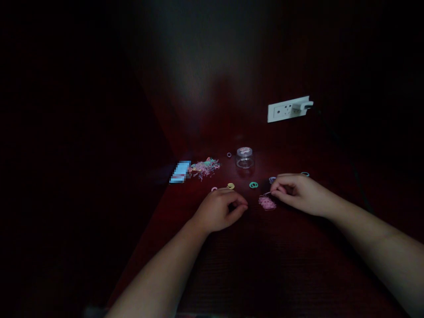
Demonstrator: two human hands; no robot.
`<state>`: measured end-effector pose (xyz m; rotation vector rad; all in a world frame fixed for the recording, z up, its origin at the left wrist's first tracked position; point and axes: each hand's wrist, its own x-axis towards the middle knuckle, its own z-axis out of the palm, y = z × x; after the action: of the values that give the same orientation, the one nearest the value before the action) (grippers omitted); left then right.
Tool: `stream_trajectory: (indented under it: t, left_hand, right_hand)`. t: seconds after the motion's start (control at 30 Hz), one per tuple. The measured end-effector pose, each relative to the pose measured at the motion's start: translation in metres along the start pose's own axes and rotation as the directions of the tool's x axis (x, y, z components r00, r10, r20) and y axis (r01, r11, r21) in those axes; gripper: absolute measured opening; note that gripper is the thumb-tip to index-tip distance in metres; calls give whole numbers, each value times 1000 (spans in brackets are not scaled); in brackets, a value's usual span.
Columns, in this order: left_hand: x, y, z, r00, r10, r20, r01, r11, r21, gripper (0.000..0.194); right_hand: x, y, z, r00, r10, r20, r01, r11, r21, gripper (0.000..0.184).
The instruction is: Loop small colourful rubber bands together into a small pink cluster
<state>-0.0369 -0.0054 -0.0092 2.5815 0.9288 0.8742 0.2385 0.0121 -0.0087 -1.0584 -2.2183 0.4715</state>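
Note:
My right hand [300, 194] is closed in a pinch on a thin pale pink elastic band [267, 193], just above a small heap of pink elastic bands [266, 202]. Left of that heap hovers my left hand [219, 211], thumb and forefinger pressed together; anything between them is too small to make out. Beyond the hands lie little groups of bands: pink [214, 189], yellow [231, 186], green [253, 185] and purple [272, 179]. A teal band [305, 174] shows behind my right hand.
A clear lidded jar [245, 159] stands farther back, with a single purple band [229, 155] beside it. A mixed pile of coloured bands [206, 167] lies near a bright blurred rectangle [180, 172]. A wall socket [287, 109] holds a plug with a dark cable.

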Motion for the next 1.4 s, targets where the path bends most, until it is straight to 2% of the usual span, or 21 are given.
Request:
stream_trajectory:
  t: [0.1,0.23,0.4,0.83,0.97,1.07,1.2,1.4]
  left_hand:
    - [1,1,2,998,-41,-49,41,999,10,11]
    - [3,4,5,994,-73,-86,74,997,11,31]
    - [4,5,7,997,-44,-57,44,999,-1,10]
    - [5,5,6,997,28,-71,-33,997,-64,12]
    - [5,6,6,998,-2,-57,-1,999,-52,13]
    - [4,8,6,999,-24,-33,23,999,-45,22]
    - [5,8,8,999,0,-50,-3,998,-56,10]
    - [6,6,8,998,16,-65,-22,996,-86,10]
  right_hand:
    - [1,-9,9,999,-23,-26,24,998,62,18]
    - [2,-23,24,993,-101,-66,106,990,91,13]
    - [2,-29,31,987,-134,-91,143,983,111,15]
    - [3,-28,29,988,-141,-66,147,984,100,14]
    - [3,-28,29,987,-146,-65,152,984,98,16]
    - [3,-29,29,989,-137,-61,142,985,92,16]
    - [3,-30,30,988,-143,-51,148,984,100,16]
    - [3,-31,28,988,-151,-35,154,981,117,14]
